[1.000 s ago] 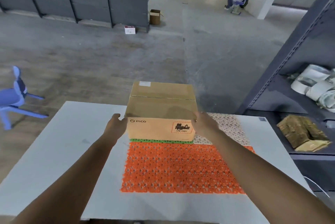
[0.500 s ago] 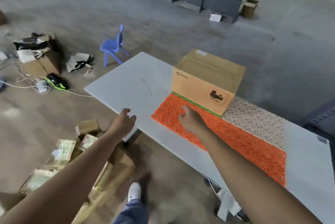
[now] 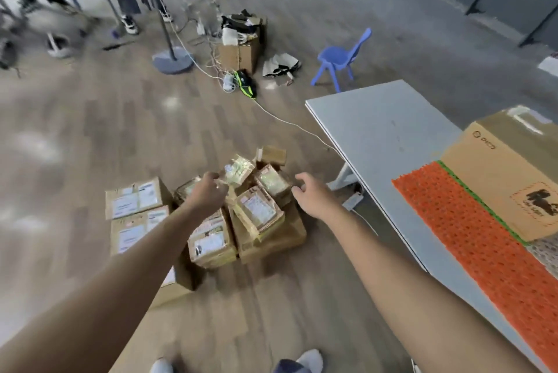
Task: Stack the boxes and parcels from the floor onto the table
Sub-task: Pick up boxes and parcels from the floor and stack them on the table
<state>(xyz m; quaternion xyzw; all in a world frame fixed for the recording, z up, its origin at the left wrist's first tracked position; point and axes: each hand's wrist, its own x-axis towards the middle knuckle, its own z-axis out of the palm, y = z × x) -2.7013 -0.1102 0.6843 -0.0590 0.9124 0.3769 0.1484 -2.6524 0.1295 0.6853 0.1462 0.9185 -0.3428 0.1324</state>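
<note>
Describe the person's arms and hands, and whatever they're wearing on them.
Both arms are bare as far up as the view shows: no sleeve on the left forearm or the right forearm. The left hand and right hand are ungloved, with no watch, bracelet or ring visible, though the frame is slightly blurred.

a grey table (image 3: 383, 119) bears an orange mat (image 3: 471, 230) and cardboard box (image 3: 501, 167).

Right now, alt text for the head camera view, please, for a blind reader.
A person's left hand and right hand reach down toward a pile of parcels on the floor, neither clearly holding anything. At right, one cardboard box sits on a white table next to an orange mat.
</note>
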